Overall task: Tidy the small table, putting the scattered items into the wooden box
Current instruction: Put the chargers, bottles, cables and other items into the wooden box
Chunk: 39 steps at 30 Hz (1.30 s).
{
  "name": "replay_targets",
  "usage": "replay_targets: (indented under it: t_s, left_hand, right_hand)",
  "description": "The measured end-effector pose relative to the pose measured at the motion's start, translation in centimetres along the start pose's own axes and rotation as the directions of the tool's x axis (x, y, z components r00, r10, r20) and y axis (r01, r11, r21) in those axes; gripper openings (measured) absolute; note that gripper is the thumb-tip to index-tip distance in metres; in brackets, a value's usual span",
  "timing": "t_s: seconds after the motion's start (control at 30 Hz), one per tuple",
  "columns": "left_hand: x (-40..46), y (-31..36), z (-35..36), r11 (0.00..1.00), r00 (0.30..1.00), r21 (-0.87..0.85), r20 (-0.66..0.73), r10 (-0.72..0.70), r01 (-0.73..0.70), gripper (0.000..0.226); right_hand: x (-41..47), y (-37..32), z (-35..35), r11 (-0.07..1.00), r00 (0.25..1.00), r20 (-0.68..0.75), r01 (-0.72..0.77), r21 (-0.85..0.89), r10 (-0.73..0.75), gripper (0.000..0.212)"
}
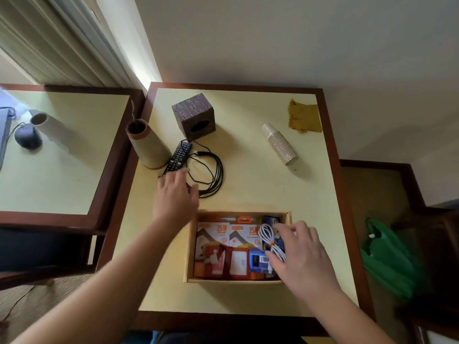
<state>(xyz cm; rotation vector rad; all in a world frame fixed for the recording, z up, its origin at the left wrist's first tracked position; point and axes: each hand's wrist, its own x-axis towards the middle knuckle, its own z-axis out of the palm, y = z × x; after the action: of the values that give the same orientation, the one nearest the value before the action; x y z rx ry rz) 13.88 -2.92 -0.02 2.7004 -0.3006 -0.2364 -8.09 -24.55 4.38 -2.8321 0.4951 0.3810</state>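
Observation:
The wooden box [190, 254] stands near the front of the small table [260, 184], filled with orange-and-white charger packs and a blue pack. My right hand [301, 254] is over the box's right side, fingers on a coiled white cable [270, 240] lying inside. My left hand [176, 194] reaches out, fingers spread, over the near end of a black remote [179, 155] and touching the edge of a coiled black cable [211, 172]. Whether the left hand grips anything is unclear.
On the table also stand a beige vase [145, 145], a dark patterned cube box [195, 116], a lying stack of paper cups [280, 144] and a yellow cloth [304, 116]. A second table [62, 150] is at left; a green bag [387, 259] lies on the floor at right.

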Motion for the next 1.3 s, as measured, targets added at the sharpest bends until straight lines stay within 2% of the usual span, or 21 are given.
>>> replay_targets:
  t_s: [0.1, 0.2, 0.4, 0.53, 0.7, 0.8, 0.9, 1.0, 1.1, 1.2, 1.3]
  left_hand:
    - [4.9, -1.4, -0.9, 0.982, 0.988, 0.143, 0.077, -0.134, 0.122, 0.065]
    - [7.8, -3.1, -0.4, 0.955, 0.968, 0.268, 0.176, -0.182, 0.131, 0.068]
    - [9.0, -5.0, 0.8, 0.959, 0.959, 0.268, 0.231, -0.163, 0.098, 0.061]
    - [8.8, -5.1, 1.0, 0.959, 0.969, 0.270, 0.201, -0.145, 0.088, 0.057]
    - [8.5, -4.1, 0.2, 0.944, 0.975, 0.315, 0.158, -0.158, 0.102, 0.039]
    - [7.7, -2.9, -0.6, 0.957, 0.979, 0.259, 0.117, -0.167, 0.132, 0.031]
    - [5.8, -1.4, -2.2, 0.977, 0.988, 0.170, 0.066, -0.140, 0.127, 0.031]
    - [2.6, 0.1, -4.5, 0.989, 0.992, 0.073, 0.005, -0.125, 0.125, 0.034]
    - [-1.2, 1.6, -6.7, 0.992, 0.992, -0.035, -0.037, -0.119, 0.118, 0.043]
    - [-5.0, 2.5, -7.6, 0.987, 0.996, -0.136, 0.002, -0.090, 0.089, 0.046]
    - [-8.2, 3.3, -7.7, 0.915, 0.991, -0.389, 0.110, -0.073, 0.111, 0.039]
  right_hand:
    - [1.1, -0.1, 0.4, 0.986, 0.986, -0.015, 0.166, -0.006, -0.166, 0.038]
    - [1.9, -0.2, 1.1, 0.977, 0.978, 0.047, 0.207, -0.043, -0.205, 0.026]
    - [1.6, -1.3, 1.3, 0.992, 0.993, 0.004, 0.115, -0.043, -0.115, 0.022]
    - [0.9, -1.5, 1.3, 0.998, 1.000, -0.005, -0.001, -0.058, 0.000, 0.026]
    - [0.5, -1.5, 1.3, 0.993, 0.997, -0.005, -0.083, -0.079, 0.083, 0.031]
    - [0.5, -1.7, 1.2, 0.990, 0.995, -0.015, -0.101, -0.095, 0.100, 0.031]
    - [0.4, -2.1, 1.4, 0.998, 1.000, -0.022, -0.005, -0.068, 0.003, 0.031]
    - [0.4, -2.7, 1.6, 0.990, 0.990, 0.067, 0.128, -0.055, -0.125, 0.044]
    - [0.7, -2.7, 1.7, 0.987, 0.978, 0.163, 0.143, -0.068, -0.130, 0.053]
    - [1.2, -2.5, 1.3, 0.981, 0.965, 0.212, 0.174, -0.091, -0.152, 0.052]
    - [1.4, -2.6, 0.6, 0.965, 0.946, 0.271, 0.221, -0.141, -0.177, 0.048]
